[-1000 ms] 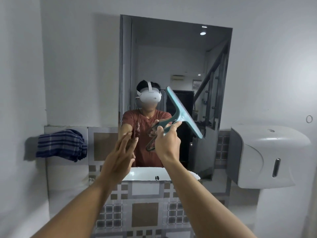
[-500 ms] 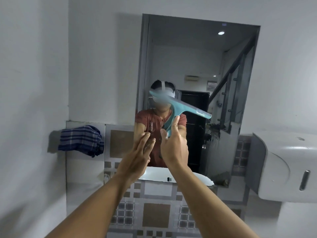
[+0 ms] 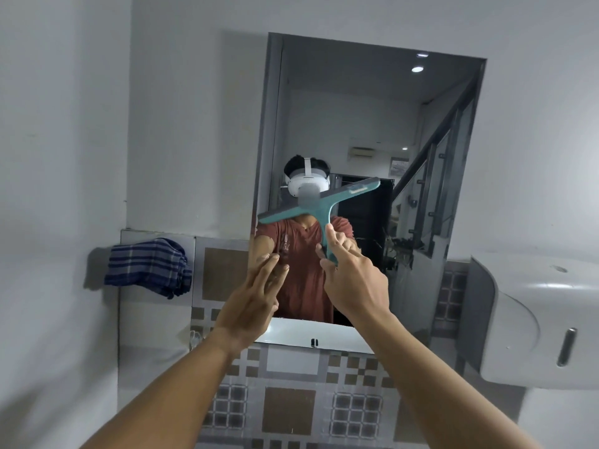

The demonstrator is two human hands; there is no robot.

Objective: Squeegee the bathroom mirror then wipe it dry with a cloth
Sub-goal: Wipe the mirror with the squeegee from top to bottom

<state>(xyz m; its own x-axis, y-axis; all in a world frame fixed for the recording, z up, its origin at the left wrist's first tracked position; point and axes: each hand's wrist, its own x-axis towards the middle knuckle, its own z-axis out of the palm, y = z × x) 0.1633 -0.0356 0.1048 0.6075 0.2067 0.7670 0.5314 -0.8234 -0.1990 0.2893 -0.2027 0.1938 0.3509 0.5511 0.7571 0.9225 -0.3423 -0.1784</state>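
Now I'm gripping the teal squeegee handle in my right hand before the mirror, left hand hovering open-fingered, striped cloth hanging left.

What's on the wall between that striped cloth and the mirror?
Only a brown-and-grey patterned tile panel separates the striped cloth from the mirror edge in the head view; nothing hangs there.

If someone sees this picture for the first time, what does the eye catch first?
First, the teal squeegee, raised before the mirror at centre by the right hand; the left hand is open beside it. Then the striped blue cloth on the left ledge and the white dispenser at right.
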